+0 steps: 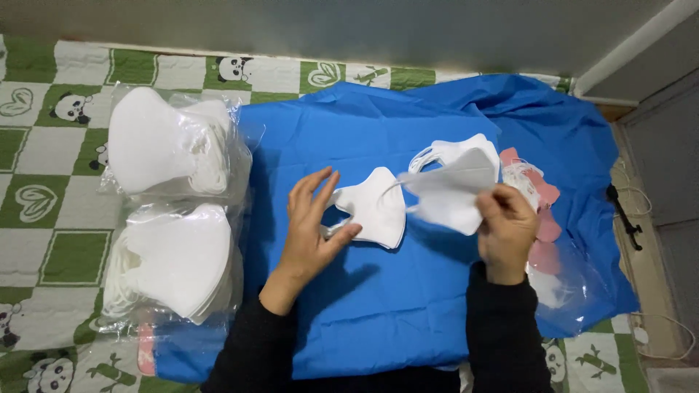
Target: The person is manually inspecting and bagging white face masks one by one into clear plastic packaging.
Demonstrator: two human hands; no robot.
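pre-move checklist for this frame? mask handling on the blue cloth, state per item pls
1. Left hand on the flat white mask: ok, thumb and fingers touch its left edge, and it lies on the blue cloth.
2. Right hand grip on the lifted white mask: ok, pinched at its right edge and held above the cloth.
3. Ear loops free of tangles: cannot tell, too thin and blurred.
4. Loose white masks behind the lifted one: ok, within reach of the right hand.
5. Two clear bags of white masks at left: ok, apart from both hands.
6. Pink masks at right: cannot tell how many, partly hidden.
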